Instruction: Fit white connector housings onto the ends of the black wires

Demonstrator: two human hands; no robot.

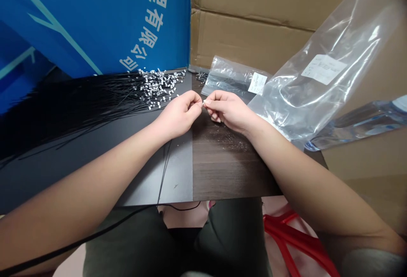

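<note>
My left hand (176,116) is closed in a pinch over the table. A thin black wire (164,164) trails from beneath it, down past the table's front edge. Fingertip to fingertip with it, my right hand (227,109) also pinches. Between the two hands shows a tiny whitish piece (204,103), too small to make out further. Left of my left hand lies a thick bundle of black wires (79,103), many with small white tips (157,82) at their right end. My fingers hide most of what they hold.
A clear plastic bag (238,77) with a label lies behind my hands. A larger clear bag (349,48) and a plastic bottle (359,124) are at the right. Fine scraps (233,141) dot the brown tabletop (222,171). Blue (95,18) and brown (254,35) cardboard stand behind.
</note>
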